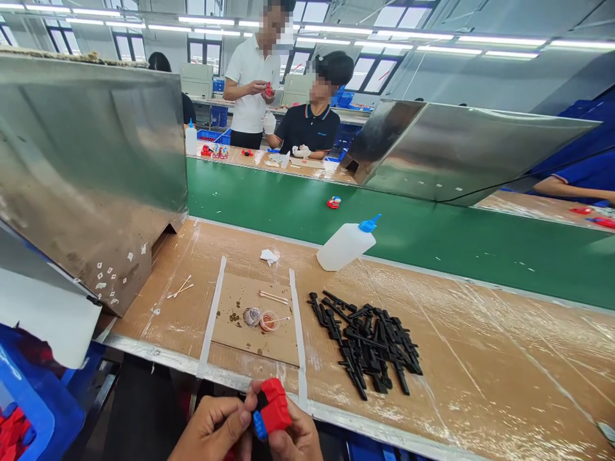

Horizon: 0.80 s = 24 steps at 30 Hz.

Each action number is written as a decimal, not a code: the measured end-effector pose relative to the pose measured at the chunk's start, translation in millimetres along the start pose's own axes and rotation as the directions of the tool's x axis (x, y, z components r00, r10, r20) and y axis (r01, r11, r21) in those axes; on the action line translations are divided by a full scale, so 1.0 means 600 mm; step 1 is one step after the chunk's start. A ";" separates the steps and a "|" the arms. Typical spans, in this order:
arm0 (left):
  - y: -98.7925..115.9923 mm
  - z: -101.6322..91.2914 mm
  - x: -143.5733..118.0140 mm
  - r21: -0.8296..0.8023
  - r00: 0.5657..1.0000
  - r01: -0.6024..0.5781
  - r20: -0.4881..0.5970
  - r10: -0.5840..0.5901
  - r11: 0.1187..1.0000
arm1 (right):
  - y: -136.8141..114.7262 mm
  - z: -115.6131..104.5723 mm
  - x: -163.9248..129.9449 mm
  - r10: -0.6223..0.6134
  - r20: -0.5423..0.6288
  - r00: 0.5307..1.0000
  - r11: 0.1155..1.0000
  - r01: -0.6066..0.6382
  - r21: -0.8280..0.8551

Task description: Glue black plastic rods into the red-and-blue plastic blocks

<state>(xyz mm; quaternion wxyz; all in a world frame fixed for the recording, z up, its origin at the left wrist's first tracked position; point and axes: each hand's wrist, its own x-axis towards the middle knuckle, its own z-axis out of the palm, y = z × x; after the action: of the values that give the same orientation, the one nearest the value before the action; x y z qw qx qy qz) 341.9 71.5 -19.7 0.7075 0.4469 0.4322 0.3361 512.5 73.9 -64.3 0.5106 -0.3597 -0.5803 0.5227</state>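
Observation:
Just off the near table edge, a red plastic toy part [275, 404] with blue and black pieces on its left side is held between both hands. My right hand [300, 435] wraps around it from the right and below. Fingers and thumb of my left hand [216, 422] are pinched at its left side, by the black and blue pieces. Beyond them on the table lies a taped cardboard sheet [278, 349] bearing two small cups, one with reddish contents [270, 321], and cotton swabs [273, 297]. To the right is a heap of black toy guns [369, 339].
A white squeeze bottle [343, 246] with a blue nozzle stands beside the green conveyor belt [432, 240], which carries a small red toy [333, 202]. A metal panel [96, 173] rises at left. A blue bin [38, 384] holds red parts. Two people [307, 128] work across the belt.

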 end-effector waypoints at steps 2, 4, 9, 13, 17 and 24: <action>-0.001 -0.009 0.001 0.139 0.989 -0.097 -0.098 0.111 0.986 | -0.026 -0.006 0.010 -0.056 0.013 0.998 0.980 0.057 -0.190; 0.008 -0.020 -0.005 0.233 0.939 -0.216 -0.218 0.267 0.948 | -0.045 -0.008 0.018 -0.206 0.032 0.978 0.886 0.200 -0.419; 0.035 -0.033 -0.016 0.352 0.895 -0.332 -0.175 0.410 0.875 | -0.050 0.017 0.029 -0.484 0.185 0.855 0.560 0.465 -0.686; 0.026 -0.034 -0.008 0.095 0.934 -0.256 -0.231 0.272 0.962 | -0.056 0.030 0.029 -0.405 0.167 0.899 0.593 0.397 -0.701; 0.007 -0.035 0.005 -0.064 0.959 -0.211 -0.208 0.194 0.975 | -0.067 0.023 0.029 -0.394 0.180 0.901 0.581 0.396 -0.711; 0.003 -0.007 0.021 0.201 0.935 -0.254 -0.198 0.293 0.946 | -0.051 0.007 0.006 -0.344 0.153 0.926 0.489 0.316 -0.813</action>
<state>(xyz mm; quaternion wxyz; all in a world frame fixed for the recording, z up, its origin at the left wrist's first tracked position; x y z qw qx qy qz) 343.1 84.4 -22.8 0.5588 0.5212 0.4704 0.4414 511.3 70.5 -33.7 0.3808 -0.4461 -0.8063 0.0761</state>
